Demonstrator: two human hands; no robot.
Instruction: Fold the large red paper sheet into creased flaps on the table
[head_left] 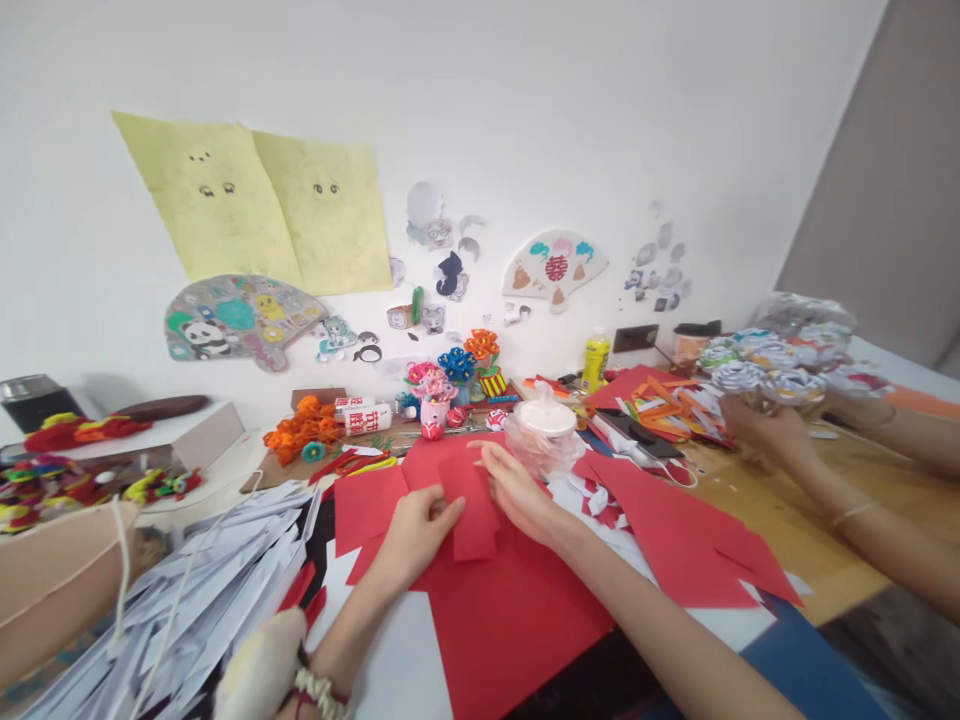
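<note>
Seems only partway, honestly; got one narrow red paper piece [474,538] pinched tight in left hand [418,527], above bigger red sheets [517,640] lying flat, seemingly unworked; loosely straightened right hand [519,492] by its upper right edge; can't tell if gripping.

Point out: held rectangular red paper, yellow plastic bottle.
Held rectangular red paper [474,537]: head view, its lower part.
Yellow plastic bottle [595,365]: head view, middle of its body.
</note>
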